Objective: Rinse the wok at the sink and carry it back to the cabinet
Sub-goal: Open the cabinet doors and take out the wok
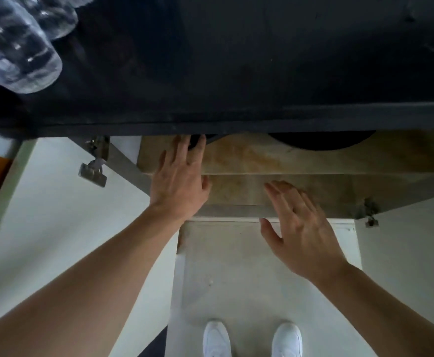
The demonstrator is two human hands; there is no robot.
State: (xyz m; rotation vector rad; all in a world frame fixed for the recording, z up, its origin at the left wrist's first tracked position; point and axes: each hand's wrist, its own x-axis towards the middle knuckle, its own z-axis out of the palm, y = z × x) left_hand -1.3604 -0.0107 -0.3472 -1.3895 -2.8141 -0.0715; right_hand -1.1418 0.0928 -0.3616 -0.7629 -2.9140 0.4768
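Flat left hand (179, 181) by round dark pan (321, 141), stained shelf (275, 161)

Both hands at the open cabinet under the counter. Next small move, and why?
Probably close the left hand on the dark object at its fingertips, likely the wok's handle. The fingers are spread and nothing is held. The right hand hovers open and empty over the shelf.

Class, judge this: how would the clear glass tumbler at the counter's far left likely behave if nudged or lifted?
The glass tumbler looks rigid and probably breakable, being clear glass. Its round wall suggests it would roll if tipped over. Smooth and glossy on the dark counter, it might slip in a wet grip.
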